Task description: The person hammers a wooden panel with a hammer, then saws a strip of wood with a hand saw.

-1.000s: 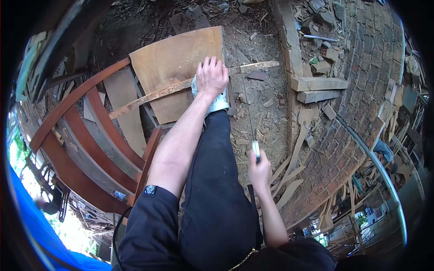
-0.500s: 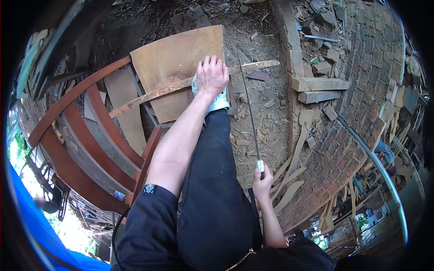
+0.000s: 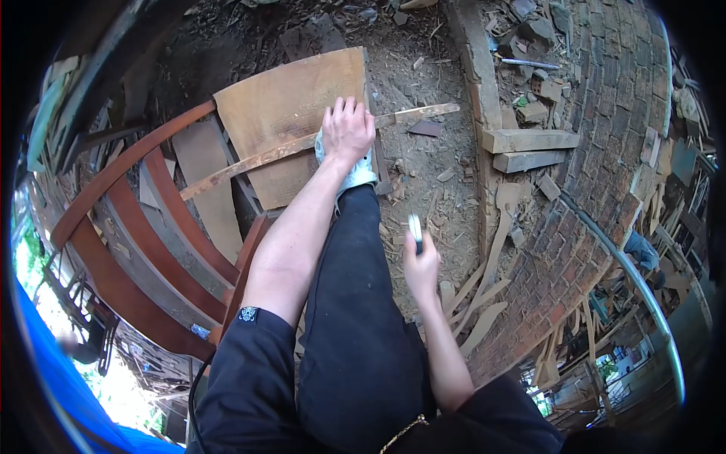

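My left hand (image 3: 348, 132) lies over a long, narrow wooden strip (image 3: 253, 163), pressing it down with the fingers curled across it. The strip rests on a curved plywood panel (image 3: 291, 91), its right end jutting past the edge. Beside that hand, my foot in a light-coloured shoe (image 3: 361, 172) is on the panel. My right hand (image 3: 422, 261) is closed round the white and dark handle of a handsaw (image 3: 415, 225). The saw's thin blade is smeared by motion, pointing up toward the strip's overhanging part; whether it touches the wood cannot be made out.
A reddish-brown slatted wooden frame (image 3: 140, 227) is at the left. Two wooden blocks (image 3: 529, 141) lie beside a low ledge (image 3: 484, 83) on the right, near brick paving (image 3: 605, 91). Wood scraps and shavings litter the dirt floor. A metal pipe (image 3: 643, 295) runs along the far right.
My right hand has pushed the saw forward and slightly left, and the blade is now blurred. My left hand stays on the strip; the whole view has shifted slightly.
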`<state>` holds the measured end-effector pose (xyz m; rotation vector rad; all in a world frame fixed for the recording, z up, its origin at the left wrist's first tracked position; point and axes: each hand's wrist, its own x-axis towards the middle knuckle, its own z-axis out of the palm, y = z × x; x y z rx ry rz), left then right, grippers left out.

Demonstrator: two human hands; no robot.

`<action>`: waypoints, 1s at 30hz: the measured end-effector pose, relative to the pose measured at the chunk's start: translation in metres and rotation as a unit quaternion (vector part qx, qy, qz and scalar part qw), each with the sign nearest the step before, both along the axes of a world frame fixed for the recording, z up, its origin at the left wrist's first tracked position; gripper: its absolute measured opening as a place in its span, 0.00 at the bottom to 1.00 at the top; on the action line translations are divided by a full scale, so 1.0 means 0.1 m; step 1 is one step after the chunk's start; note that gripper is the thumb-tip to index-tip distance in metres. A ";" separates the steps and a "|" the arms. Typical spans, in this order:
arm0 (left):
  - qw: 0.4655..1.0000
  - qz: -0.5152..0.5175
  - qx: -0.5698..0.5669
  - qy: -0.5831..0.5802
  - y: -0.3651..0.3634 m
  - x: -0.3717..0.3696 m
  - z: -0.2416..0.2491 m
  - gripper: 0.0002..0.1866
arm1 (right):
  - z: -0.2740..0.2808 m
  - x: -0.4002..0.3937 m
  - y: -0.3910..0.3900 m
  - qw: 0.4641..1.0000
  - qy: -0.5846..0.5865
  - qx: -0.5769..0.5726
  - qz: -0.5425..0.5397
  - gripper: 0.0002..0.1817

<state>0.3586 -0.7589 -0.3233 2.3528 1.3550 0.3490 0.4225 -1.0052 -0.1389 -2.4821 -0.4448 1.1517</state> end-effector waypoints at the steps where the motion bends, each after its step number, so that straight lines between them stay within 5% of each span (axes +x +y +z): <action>1: 1.000 0.003 0.007 -0.001 0.00 0.01 0.00 0.10 | 0.15 -0.02 -0.22 1.000 0.018 -0.006 -0.016 0.23; 4: 1.000 0.005 0.005 0.001 0.05 0.01 -0.02 0.10 | 0.42 -0.07 -0.50 1.000 0.021 -0.022 0.005 0.21; 13: 1.000 0.007 0.011 0.008 0.06 0.04 -0.02 0.09 | -0.23 -0.01 -0.33 0.999 0.003 0.047 -0.015 0.22; 23: 0.999 0.000 0.032 -0.005 0.03 0.01 -0.04 0.09 | 0.81 -0.06 -0.96 0.999 0.025 -0.006 0.025 0.15; 30: 0.999 -0.003 0.035 -0.007 0.05 0.02 -0.01 0.10 | -0.99 0.44 0.80 0.999 0.019 0.033 0.022 0.30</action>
